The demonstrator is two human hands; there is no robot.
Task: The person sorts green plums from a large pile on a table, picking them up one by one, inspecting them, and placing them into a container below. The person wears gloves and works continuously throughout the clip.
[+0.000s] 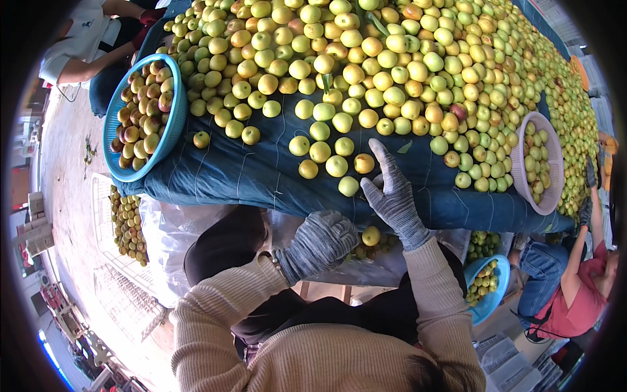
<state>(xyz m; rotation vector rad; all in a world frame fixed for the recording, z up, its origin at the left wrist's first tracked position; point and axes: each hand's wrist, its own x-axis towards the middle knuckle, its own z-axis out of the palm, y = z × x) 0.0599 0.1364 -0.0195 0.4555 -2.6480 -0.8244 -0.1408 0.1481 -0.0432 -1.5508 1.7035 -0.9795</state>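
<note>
Round yellow-green fruits that look like jujubes (382,73) cover the table in a broad heap. My right hand (394,196), in a grey knit glove, is over the table's near edge with index finger and thumb apart. Just left of its thumb lies a green jujube (348,186), with a small loose group beyond it. My left hand (318,242), gloved alike, is curled in front of the edge; its palm is hidden. A single yellow jujube (371,235) shows between my hands, above a plastic-lined place below the edge where more fruits show dimly.
A blue basket (179,112) of reddish jujubes stands at the table's left corner, a pink basket (559,166) on the right. Dark blue cloth (220,171) drapes the edge. Another blue basket (502,281) is lower right. People sit at left and right (573,289).
</note>
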